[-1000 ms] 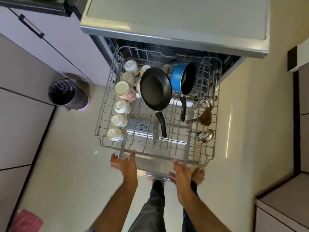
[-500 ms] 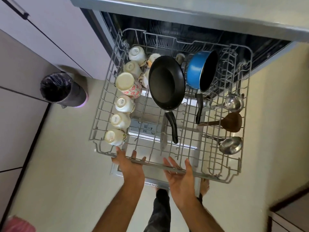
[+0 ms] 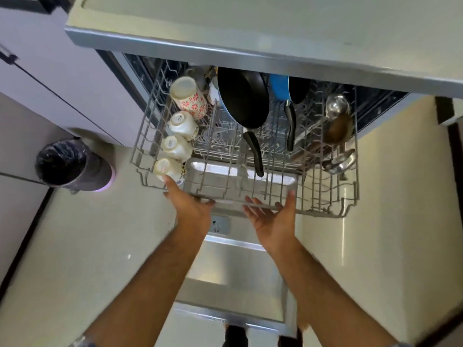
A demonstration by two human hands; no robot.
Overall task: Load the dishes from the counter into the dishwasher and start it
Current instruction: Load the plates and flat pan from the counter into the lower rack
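Both hands are pressing on the front rail of the wire dish rack (image 3: 325, 214), which is sitting partly inside the dishwasher under the counter (image 3: 250, 28). The left hand (image 3: 193, 209) and the right hand (image 3: 275, 221) are keeping their fingers straight and spread wide. Cups (image 3: 179, 125), a black frying pan (image 3: 241, 98), a blue pot (image 3: 279, 87) and ladles (image 3: 337, 105) are sitting in the rack.

Both bare forearms reach forward, side by side. The left hand (image 3: 191, 207) lies palm down, fingers straight — the right hand (image 3: 275, 219) turns palm up, fingers spread and relaxed.
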